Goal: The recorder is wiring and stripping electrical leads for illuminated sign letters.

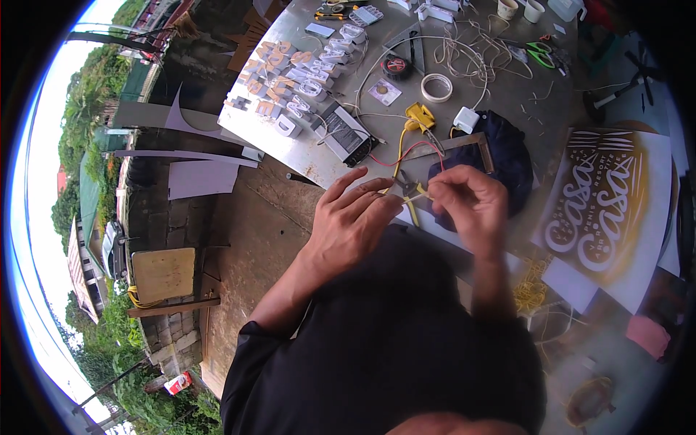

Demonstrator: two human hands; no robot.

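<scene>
Over the table's near edge, my left hand pinches with thumb and forefinger, its other fingers stretched out. My right hand is closed in a pinch opposite it. A thin pale strand, seemingly a wire, runs between the fingertips; its ends are hidden. Just beyond lies a pair of yellow-handled pliers, partly covered by my left fingers. A red wire loops from a metal-cased power supply toward my right hand. Past the pliers sits a yellow plug or socket on a yellow cord.
Dark blue cloth and a metal square lie beyond my right hand. Cut-out letters fill the table's far left. Farther back are a tape roll, tape measure, tangled wire and green-handled scissors. A stencilled sheet lies right.
</scene>
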